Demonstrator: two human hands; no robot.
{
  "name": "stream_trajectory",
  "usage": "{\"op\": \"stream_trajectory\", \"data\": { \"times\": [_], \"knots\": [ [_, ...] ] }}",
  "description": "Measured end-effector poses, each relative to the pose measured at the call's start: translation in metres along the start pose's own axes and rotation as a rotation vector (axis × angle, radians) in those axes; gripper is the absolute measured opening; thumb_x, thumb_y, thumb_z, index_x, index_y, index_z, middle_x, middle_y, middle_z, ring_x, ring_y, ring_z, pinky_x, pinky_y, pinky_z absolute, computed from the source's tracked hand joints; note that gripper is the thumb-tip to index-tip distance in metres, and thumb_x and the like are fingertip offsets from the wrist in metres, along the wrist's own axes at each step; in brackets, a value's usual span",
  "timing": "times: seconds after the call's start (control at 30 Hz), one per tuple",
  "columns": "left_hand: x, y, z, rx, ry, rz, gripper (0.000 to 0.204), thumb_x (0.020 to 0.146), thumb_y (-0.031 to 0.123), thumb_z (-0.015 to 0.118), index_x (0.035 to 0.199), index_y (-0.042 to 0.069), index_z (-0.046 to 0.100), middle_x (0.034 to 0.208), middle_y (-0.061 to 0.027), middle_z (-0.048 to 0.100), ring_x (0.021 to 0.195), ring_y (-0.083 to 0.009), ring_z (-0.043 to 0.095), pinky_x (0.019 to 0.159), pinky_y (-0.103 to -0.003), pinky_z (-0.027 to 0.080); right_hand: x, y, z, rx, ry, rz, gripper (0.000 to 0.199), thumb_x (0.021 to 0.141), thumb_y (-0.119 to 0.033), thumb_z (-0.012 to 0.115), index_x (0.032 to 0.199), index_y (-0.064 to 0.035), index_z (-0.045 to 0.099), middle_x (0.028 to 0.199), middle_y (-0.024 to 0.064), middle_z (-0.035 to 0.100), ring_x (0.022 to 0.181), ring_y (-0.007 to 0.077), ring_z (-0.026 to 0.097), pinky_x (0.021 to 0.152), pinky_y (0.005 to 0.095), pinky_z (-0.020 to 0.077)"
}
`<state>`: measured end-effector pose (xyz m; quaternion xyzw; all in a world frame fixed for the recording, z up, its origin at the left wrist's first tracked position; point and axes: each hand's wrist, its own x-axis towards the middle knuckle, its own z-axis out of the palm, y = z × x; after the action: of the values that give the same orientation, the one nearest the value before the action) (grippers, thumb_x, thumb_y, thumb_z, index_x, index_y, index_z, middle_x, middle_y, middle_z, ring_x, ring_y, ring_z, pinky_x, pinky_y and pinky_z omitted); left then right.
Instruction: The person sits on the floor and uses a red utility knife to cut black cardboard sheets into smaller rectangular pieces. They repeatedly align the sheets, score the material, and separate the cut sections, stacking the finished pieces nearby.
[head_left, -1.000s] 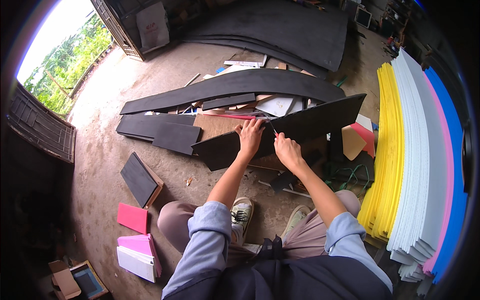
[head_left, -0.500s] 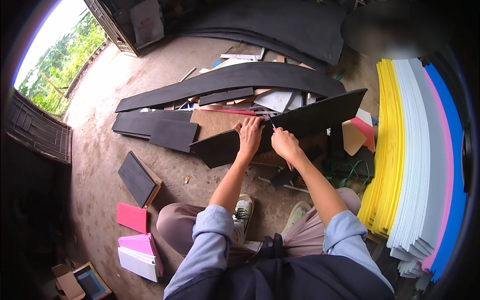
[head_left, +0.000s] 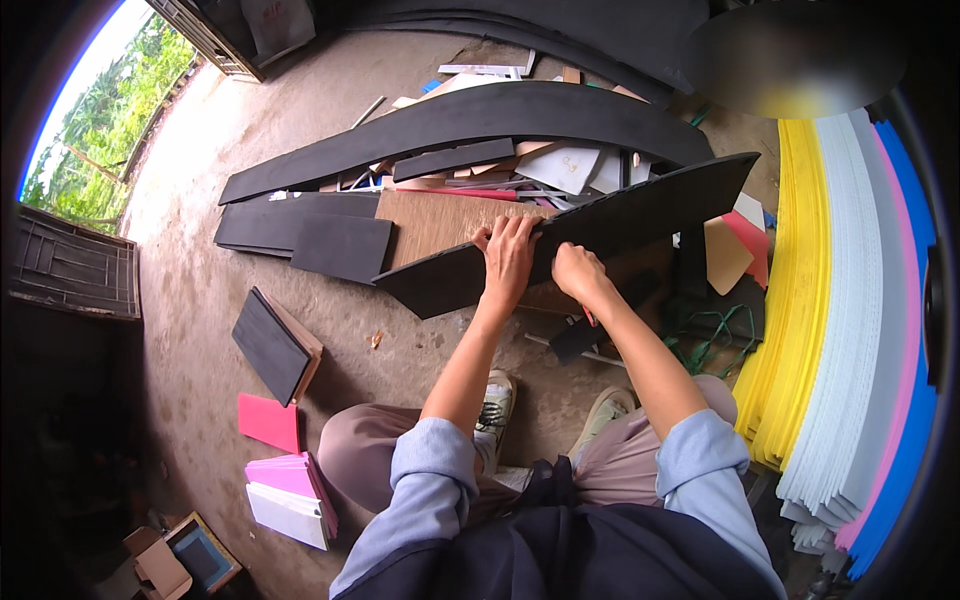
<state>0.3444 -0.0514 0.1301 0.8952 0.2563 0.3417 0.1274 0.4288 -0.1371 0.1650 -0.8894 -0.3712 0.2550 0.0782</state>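
Note:
A long black foam sheet (head_left: 640, 222) is tilted up in front of me, its upper edge rough. My left hand (head_left: 510, 258) grips that edge near the middle, fingers bent over the far side and the palm against the near face. Just to its right, my right hand (head_left: 578, 272) is closed around a knife with an orange-red handle (head_left: 590, 317); only the handle's end shows below the fist. The blade is hidden by the hand and the sheet. Behind the sheet lies a brown wooden board (head_left: 440, 218), partly covered by it.
A curved black strip (head_left: 470, 126) arches over a pile of offcuts. Black pieces (head_left: 340, 245) lie left of the board. Black, red (head_left: 268, 422) and pink-white sheet stacks sit on the left floor. Tall yellow (head_left: 800, 300), pale, pink and blue sheets stand at right. Green cord (head_left: 722, 335) lies nearby.
My right hand has drawn the knife down from the sheet's upper edge, and the blade has gone out of sight. My left hand still grips the edge. The whole view has shifted slightly.

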Motion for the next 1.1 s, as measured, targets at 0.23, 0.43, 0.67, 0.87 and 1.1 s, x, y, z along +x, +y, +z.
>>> {"op": "stream_trajectory", "data": {
  "times": [0.23, 0.43, 0.67, 0.87, 1.1],
  "knots": [
    [0.000, 0.003, -0.003, 0.020, -0.021, 0.001, 0.018, 0.077, 0.018, 0.059, 0.095, 0.017, 0.058, 0.082, 0.0019, 0.054, 0.087, -0.0151, 0.050, 0.081, -0.039, 0.024, 0.023, 0.015, 0.035, -0.013, -0.027, 0.064, 0.030, 0.080, -0.010, 0.048, 0.107, 0.0015, 0.055, 0.102, 0.0212, 0.059, 0.098, 0.0339, 0.057, 0.081, 0.0386, 0.0484],
    [-0.008, 0.014, -0.007, 0.044, -0.043, 0.027, 0.018, 0.076, 0.019, 0.060, 0.095, 0.018, 0.058, 0.082, 0.0032, 0.054, 0.085, -0.0130, 0.050, 0.080, -0.037, 0.024, 0.039, 0.081, 0.142, -0.118, -0.047, -0.064, 0.041, 0.084, -0.018, 0.042, 0.123, -0.0045, 0.042, 0.127, 0.0211, 0.041, 0.115, 0.0379, 0.042, 0.094, 0.0438, 0.0380],
    [-0.010, 0.014, -0.008, 0.024, -0.046, 0.002, 0.023, 0.075, 0.017, 0.063, 0.097, 0.017, 0.059, 0.081, 0.0038, 0.057, 0.083, -0.0133, 0.052, 0.080, -0.036, 0.024, 0.018, 0.103, 0.191, 0.005, 0.178, -0.025, 0.029, 0.084, -0.023, 0.045, 0.104, -0.0021, 0.047, 0.077, 0.0203, 0.061, 0.065, 0.0403, 0.061, 0.057, 0.0466, 0.0514],
    [-0.007, -0.001, -0.008, 0.071, -0.016, 0.038, 0.023, 0.076, 0.021, 0.061, 0.098, 0.017, 0.058, 0.084, 0.0028, 0.056, 0.086, -0.0148, 0.052, 0.082, -0.038, 0.025, 0.001, 0.095, 0.141, -0.089, 0.088, -0.017, 0.029, 0.086, -0.024, 0.040, 0.099, 0.0001, 0.049, 0.082, 0.0211, 0.062, 0.078, 0.0370, 0.062, 0.067, 0.0457, 0.0502],
    [0.041, -0.011, -0.093, -0.068, 0.139, -0.064, 0.026, 0.077, 0.017, 0.062, 0.100, 0.010, 0.054, 0.091, -0.0046, 0.062, 0.088, -0.0219, 0.057, 0.072, -0.036, 0.039, -0.016, 0.127, 0.029, -0.053, 0.099, 0.130, 0.039, 0.090, -0.027, 0.034, 0.098, -0.0018, 0.062, 0.097, 0.0230, 0.060, 0.094, 0.0374, 0.058, 0.080, 0.0445, 0.0459]
  ]
}}
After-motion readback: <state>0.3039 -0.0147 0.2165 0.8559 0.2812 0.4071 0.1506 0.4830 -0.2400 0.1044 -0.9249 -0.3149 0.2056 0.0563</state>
